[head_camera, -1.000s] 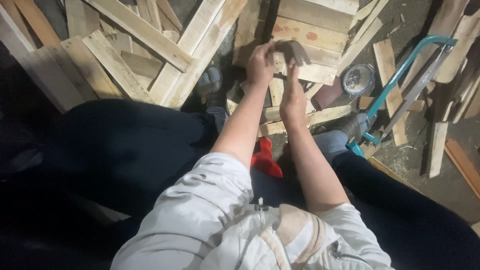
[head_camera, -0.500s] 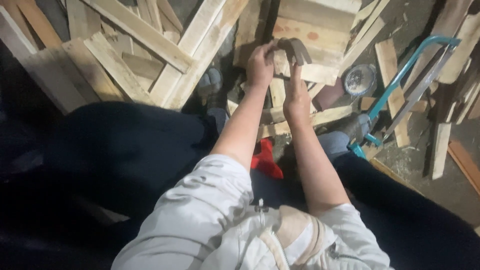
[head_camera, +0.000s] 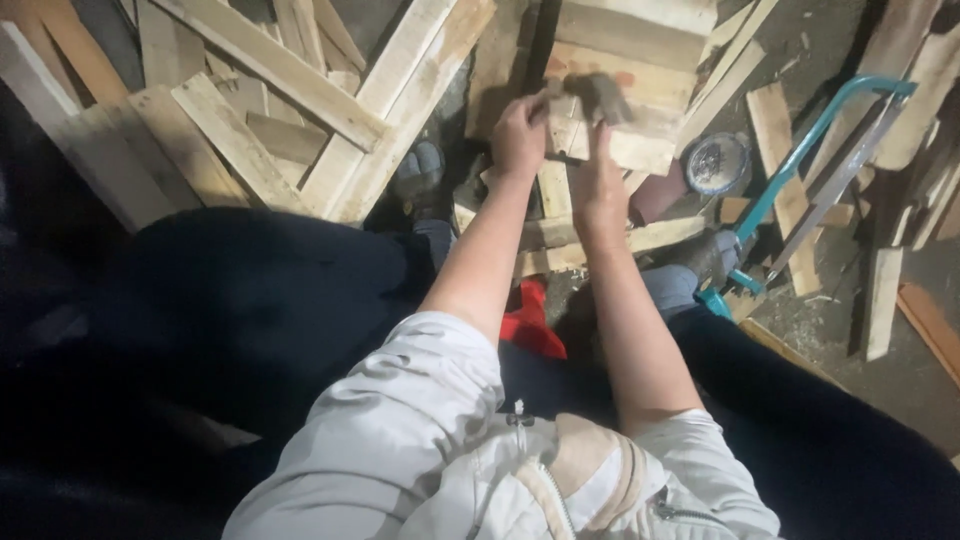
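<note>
Both hands grip one blurred dark block (head_camera: 600, 95) – left hand (head_camera: 520, 135), right hand (head_camera: 597, 190) – above floor planks (head_camera: 610, 60), saw (head_camera: 800, 175) near.

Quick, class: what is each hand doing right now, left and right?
Left hand: closed, gripping a dark block at its left end.
Right hand: fingers up against the block's underside; grip cannot be told.

Single head cam, looking steeply down past your chest and lap. Your hands (head_camera: 560, 160) sit upper centre, at arm's reach. The floor with its wood planks (head_camera: 300, 110) fills the top. No second view.
</note>
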